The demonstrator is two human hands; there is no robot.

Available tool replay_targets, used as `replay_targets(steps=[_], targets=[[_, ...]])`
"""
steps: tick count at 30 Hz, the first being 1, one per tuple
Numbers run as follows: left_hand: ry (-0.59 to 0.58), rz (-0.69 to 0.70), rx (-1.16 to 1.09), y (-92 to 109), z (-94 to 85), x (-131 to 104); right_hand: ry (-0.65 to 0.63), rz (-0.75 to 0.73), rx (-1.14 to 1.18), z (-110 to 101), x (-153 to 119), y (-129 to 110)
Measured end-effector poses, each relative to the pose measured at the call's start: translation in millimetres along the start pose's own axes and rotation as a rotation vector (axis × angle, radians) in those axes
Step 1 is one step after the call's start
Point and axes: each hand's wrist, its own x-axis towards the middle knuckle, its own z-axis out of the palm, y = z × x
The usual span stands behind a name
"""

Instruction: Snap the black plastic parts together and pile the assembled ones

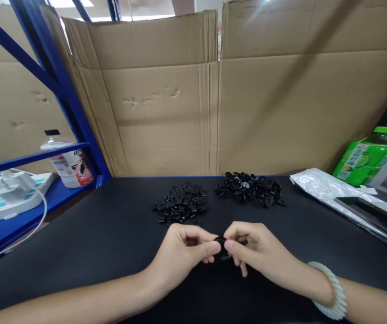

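Between my two hands, above the front middle of the black table [112, 252], is a small round black plastic part [220, 240]. My left hand [188, 247] pinches its left edge between thumb and forefinger. From the other side my right hand [250, 245] pinches the right edge, its lower fingers hanging loosely. Fingertips cover much of the part, so its full shape is hidden. Just beyond my left hand lies a pile of small black plastic pieces [185, 202]. A second pile, of black disc-shaped pieces [249, 186], lies farther back to the right.
Cardboard panels [163, 112] wall off the back. At left, a blue metal frame [68, 108] holds a white power strip [14, 198] with a cable and a bottle [67, 159]. At right are a silvery plastic bag [315, 182], a dark phone-like slab [375, 216] and a green bottle [364, 157].
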Motion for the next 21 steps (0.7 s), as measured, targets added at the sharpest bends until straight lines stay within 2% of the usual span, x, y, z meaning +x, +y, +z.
replay_targets(steps=[8,13,15,19,21], targets=[[-0.037,0.038,-0.016,0.7,3.9,-4.4,0.070,-0.057,-0.079,2.9,-2.5,-2.8],[-0.062,0.113,0.128,0.1,-1.0,-2.5,0.052,-0.036,-0.094,-0.1,-1.3,-3.2],[0.001,0.215,0.268,5.4,-10.3,3.4,0.023,-0.025,-0.084,-5.2,0.7,-3.2],[0.271,0.505,0.669,19.6,-44.2,26.2,0.063,-0.025,-0.106,-15.6,6.2,-0.8],[0.351,0.525,0.863,22.4,-62.6,39.7,0.066,-0.016,-0.125,-17.1,7.9,0.5]])
